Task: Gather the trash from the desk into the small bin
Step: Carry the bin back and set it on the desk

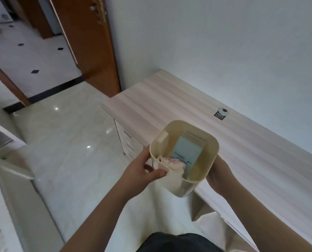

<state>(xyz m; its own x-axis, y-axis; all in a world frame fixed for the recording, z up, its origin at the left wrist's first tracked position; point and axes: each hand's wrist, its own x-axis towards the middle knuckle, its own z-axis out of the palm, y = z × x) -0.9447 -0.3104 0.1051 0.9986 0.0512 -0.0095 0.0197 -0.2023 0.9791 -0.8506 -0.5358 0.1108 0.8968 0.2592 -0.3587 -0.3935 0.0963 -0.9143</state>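
Head view: hands (138, 171) grip bin (212, 142).

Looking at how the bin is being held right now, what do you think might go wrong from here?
1. The small bin is held in the air at the desk edge, between the left hand and right hand; a slip would likely spill it onto the floor.
2. The crumpled tissue hangs over the rim, pinched by the left hand, so it may fall outside.
3. The pale packet stands upright inside and could tip out if the bin tilts.
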